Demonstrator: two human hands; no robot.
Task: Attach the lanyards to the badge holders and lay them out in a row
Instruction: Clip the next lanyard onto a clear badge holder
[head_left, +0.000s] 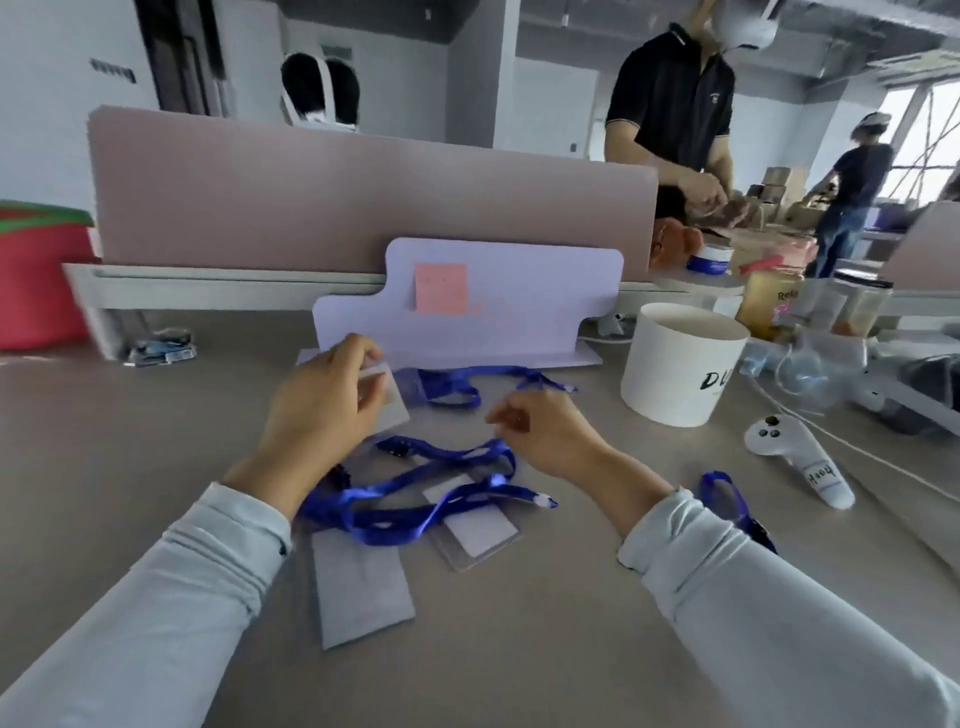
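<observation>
My left hand (324, 402) grips a clear badge holder (387, 395) by its top edge, lifted just off the grey table. My right hand (545, 434) pinches the end of a blue lanyard (457, 452) that trails down to a tangle of blue lanyards (384, 512) between my wrists. Under the tangle lie a badge holder with a white card (480, 532) and a greyish badge holder (363, 587). Another blue lanyard (467, 384) lies further back, and one more (727, 501) lies by my right sleeve.
A lilac card stand (519, 301) with a pink sticky note stands behind the work. A white paper tub (680, 364) and a white controller (795, 457) sit to the right, with cables and jars beyond. A pink divider (363, 202) closes the back; people stand behind it.
</observation>
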